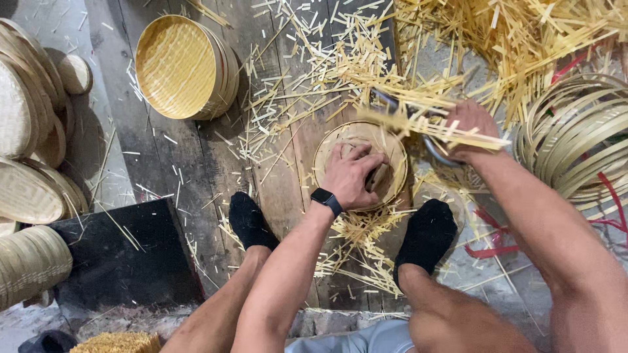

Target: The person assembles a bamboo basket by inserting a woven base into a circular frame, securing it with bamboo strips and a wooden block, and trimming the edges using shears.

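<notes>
The left hand (353, 176) presses its fingers (358, 153) flat on the round woven lid (327, 153); the right hand (472, 127) grips the curved blade (435, 151); trimming cleanly likely needs the lid kept steady.

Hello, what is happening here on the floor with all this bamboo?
A seated person presses the left hand on a small round woven basket between the feet. The right hand holds a curved blade at its rim, among projecting bamboo strips. Cut slivers litter the planks; a finished basket leans nearby.
</notes>
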